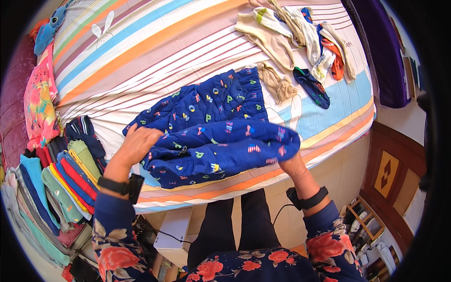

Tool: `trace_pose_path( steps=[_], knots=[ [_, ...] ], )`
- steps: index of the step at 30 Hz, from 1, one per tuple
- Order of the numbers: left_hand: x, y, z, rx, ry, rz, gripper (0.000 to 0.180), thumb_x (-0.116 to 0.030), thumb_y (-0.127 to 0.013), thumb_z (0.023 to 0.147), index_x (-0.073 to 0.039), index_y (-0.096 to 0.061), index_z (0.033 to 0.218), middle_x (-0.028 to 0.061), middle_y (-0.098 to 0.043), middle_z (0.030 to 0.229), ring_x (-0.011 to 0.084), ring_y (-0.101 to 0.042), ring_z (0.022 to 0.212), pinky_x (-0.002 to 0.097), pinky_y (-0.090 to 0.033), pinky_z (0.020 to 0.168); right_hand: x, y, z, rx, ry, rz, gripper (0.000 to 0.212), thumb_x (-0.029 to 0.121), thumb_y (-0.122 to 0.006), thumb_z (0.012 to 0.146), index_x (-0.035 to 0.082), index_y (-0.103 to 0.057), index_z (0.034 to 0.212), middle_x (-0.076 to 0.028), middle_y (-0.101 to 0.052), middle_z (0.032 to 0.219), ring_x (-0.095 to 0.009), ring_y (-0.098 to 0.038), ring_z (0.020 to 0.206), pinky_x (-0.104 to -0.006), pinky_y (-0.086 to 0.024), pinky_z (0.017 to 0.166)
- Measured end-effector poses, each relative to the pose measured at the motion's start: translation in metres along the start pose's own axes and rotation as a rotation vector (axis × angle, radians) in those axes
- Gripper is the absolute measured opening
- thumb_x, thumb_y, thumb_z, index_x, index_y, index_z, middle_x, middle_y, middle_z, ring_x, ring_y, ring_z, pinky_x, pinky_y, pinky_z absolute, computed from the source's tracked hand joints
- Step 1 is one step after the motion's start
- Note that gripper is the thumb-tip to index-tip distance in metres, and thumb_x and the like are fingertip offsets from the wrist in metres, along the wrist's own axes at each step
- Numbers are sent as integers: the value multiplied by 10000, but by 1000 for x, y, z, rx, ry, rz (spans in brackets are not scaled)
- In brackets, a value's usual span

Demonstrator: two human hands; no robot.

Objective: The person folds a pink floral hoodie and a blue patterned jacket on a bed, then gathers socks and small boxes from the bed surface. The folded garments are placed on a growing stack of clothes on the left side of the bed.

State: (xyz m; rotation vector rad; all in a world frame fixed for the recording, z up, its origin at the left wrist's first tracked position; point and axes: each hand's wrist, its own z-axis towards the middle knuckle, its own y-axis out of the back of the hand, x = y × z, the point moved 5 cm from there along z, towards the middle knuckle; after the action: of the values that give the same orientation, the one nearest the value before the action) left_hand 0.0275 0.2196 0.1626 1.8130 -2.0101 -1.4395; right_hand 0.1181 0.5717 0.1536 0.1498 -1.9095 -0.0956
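Observation:
Dark blue trousers (202,110) printed with small coloured letters and pictures lie across the near part of the bed, their gathered waistband toward the upper right. One leg is folded over and lifted along the near edge, bulging toward the right. My left hand (140,144) rests at the cloth's left end, fingers stretched out over it. At the other end my right hand (293,164) holds the lifted part from below; the cloth hides its fingers. Both wrists wear black bands.
The striped bedsheet (155,44) lies beneath. Socks and small clothes (310,42) are heaped at the far right, a dark sock (312,88) nearer. Folded clothes (70,181) stand stacked at left, beside a pink printed cloth (41,101). A white box-shaped thing (173,230) is below the bed's edge.

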Motion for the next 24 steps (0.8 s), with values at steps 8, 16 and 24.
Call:
trace_pose_path(
  steps=[8,16,24],
  knots=[
    [9,-6,-38,-17,225,93,997,-425,-790,434,-99,-366,1275,139,-483,1180,297,-422,1126,473,-180,1023,-19,-19,82,-116,-307,161,266,144,-678,739,-3,-608,950,-36,-613,827,-103,-550,729,-253,-461,667],
    [81,-4,-16,-318,413,-349,246,-146,-633,764,-36,-600,982,57,-620,810,140,-575,747,249,-447,687,-33,-19,125,-207,-256,37,447,351,-708,719,-19,-602,947,-90,-632,805,-128,-586,680,-262,-484,618],
    [113,-29,5,-480,812,23,413,-410,-640,721,-99,-580,988,112,-629,871,306,-592,832,391,-447,724,-60,-34,145,-66,-306,173,565,454,-603,783,7,-502,1112,-54,-592,933,-125,-557,813,-257,-450,747]
  ],
)
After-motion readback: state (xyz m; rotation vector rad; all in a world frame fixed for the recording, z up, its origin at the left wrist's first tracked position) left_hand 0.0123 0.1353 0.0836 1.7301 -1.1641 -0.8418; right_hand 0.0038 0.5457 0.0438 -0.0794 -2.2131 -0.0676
